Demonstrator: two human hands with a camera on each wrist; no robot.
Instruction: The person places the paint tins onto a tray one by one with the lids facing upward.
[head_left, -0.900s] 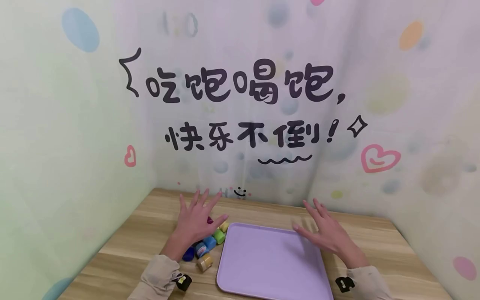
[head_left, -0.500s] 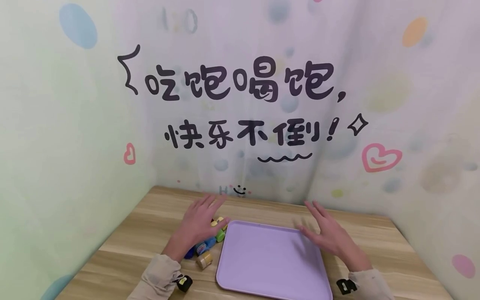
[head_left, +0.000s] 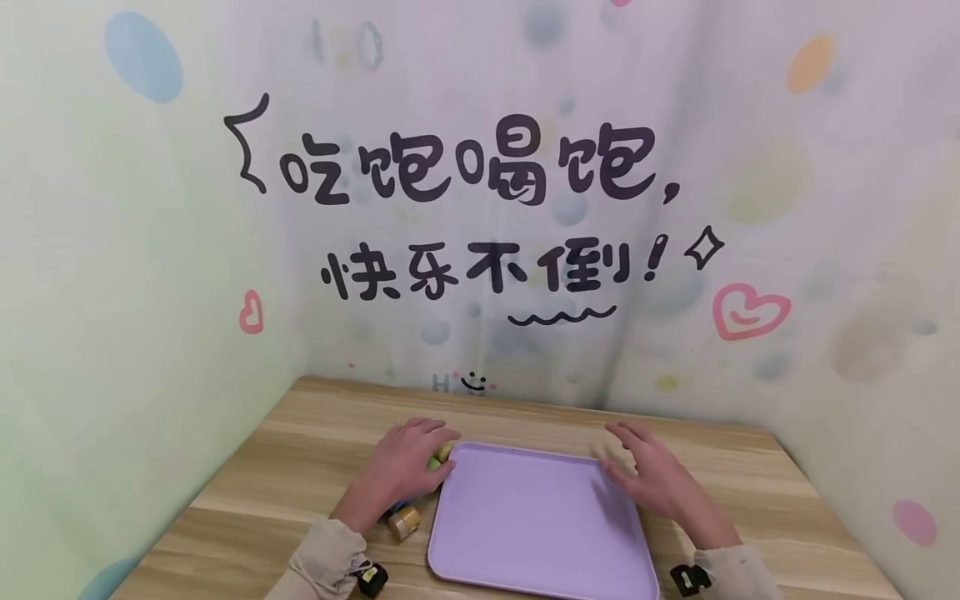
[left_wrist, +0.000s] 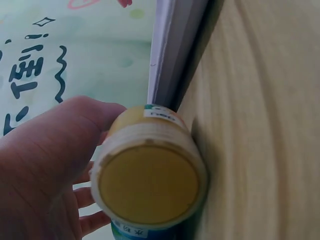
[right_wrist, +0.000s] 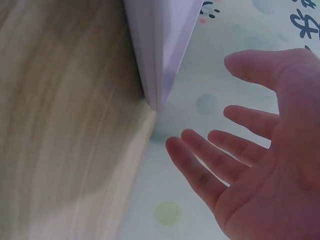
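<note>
A lilac rectangular tray [head_left: 540, 525] lies flat on the wooden table between my two hands. My left hand [head_left: 405, 467] hovers at its left side, palm down over a cluster of small paint jars that it mostly hides. One ochre jar [head_left: 403, 523] lies on its side close to that wrist, and its round end [left_wrist: 148, 185] fills the middle of the left wrist view. Below it a blue jar [left_wrist: 131, 231] peeks out. Over the tray's far right corner is my right hand [head_left: 651, 479], fingers spread and slightly bent in the right wrist view, with nothing held.
The wooden table top [head_left: 750, 500] reaches back to a printed curtain [head_left: 480, 192] with dark lettering and pastel dots. A second curtain side [head_left: 150, 333] closes off the left. Black bands [head_left: 371, 579] sit on the wrists at the sleeves.
Both hands have come lower and their fingers bend more. The left hand has moved nearer the tray and now covers more of the jars, while the tray stays put.
</note>
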